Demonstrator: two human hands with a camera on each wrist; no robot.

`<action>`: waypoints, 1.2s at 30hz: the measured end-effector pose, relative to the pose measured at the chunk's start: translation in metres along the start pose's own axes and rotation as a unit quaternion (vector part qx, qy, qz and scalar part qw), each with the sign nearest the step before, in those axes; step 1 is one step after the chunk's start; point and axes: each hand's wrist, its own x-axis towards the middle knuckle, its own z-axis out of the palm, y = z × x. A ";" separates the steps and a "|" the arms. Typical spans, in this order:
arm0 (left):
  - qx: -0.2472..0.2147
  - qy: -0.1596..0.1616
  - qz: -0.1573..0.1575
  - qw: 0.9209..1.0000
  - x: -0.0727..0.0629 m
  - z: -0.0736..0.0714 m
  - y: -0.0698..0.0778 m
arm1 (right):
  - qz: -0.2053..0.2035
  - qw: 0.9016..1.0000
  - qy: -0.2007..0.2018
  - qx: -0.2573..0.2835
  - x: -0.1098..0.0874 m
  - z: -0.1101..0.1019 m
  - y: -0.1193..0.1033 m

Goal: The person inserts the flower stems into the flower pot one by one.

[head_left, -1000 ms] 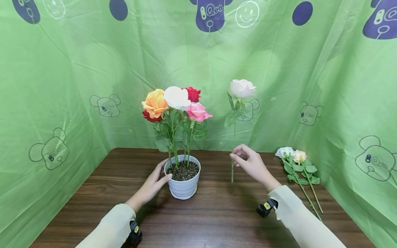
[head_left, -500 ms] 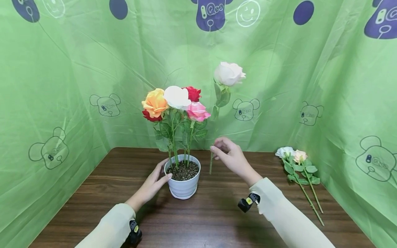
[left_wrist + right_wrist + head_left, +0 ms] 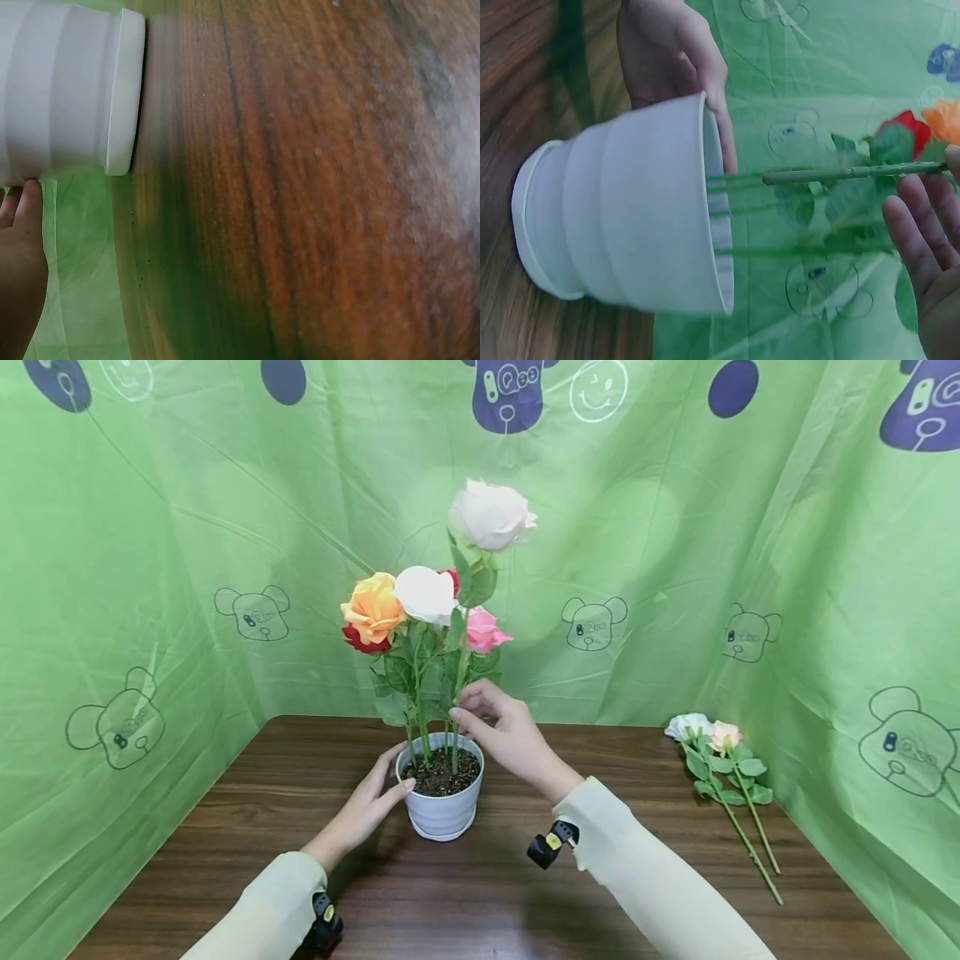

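Observation:
My left hand (image 3: 366, 810) holds the white flower pot (image 3: 442, 814) at its left side, the thumb by the rim and the fingers round the back. In the left wrist view, fingertips (image 3: 30, 199) touch the pot's wall. The thumb and fingers of my right hand (image 3: 510, 739) pinch the stem of a pale pink rose (image 3: 491, 517), held upright over the pot's right side. In the right wrist view, the lower end of that stem (image 3: 817, 175) points at the pot's mouth, above the rim. Orange (image 3: 372, 608), white (image 3: 425, 595), pink (image 3: 486, 631) and red roses (image 3: 365, 641) stand in the dark soil (image 3: 442, 781).
Two more roses, one white (image 3: 688, 727) and one peach (image 3: 725, 737), lie on the right of the brown wooden table (image 3: 247, 793). A green printed curtain (image 3: 637, 527) surrounds the table at the back and sides.
My right hand has carried the pale pink rose leftward and up, from beside the pot to over it; the bloom now overlaps the red rose behind. The left hand and pot stay put.

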 end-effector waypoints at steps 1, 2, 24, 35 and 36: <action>-0.002 -0.001 0.000 1.000 0.000 0.000 0.000 | -0.008 1.000 -0.003 -0.010 0.001 0.004 0.000; -0.003 -0.001 0.000 1.000 0.000 0.000 0.000 | -0.016 1.000 -0.006 -0.022 0.002 0.008 -0.001; -0.023 -0.010 0.014 1.000 0.003 -0.001 -0.004 | -0.016 0.995 -0.009 -0.099 0.009 0.057 0.028; -0.020 -0.008 0.017 1.000 0.001 0.000 -0.001 | 0.003 0.992 0.000 -0.130 0.004 0.066 0.033; -0.019 -0.008 0.015 1.000 0.001 0.000 -0.001 | 0.003 0.991 0.001 -0.136 0.003 0.067 0.034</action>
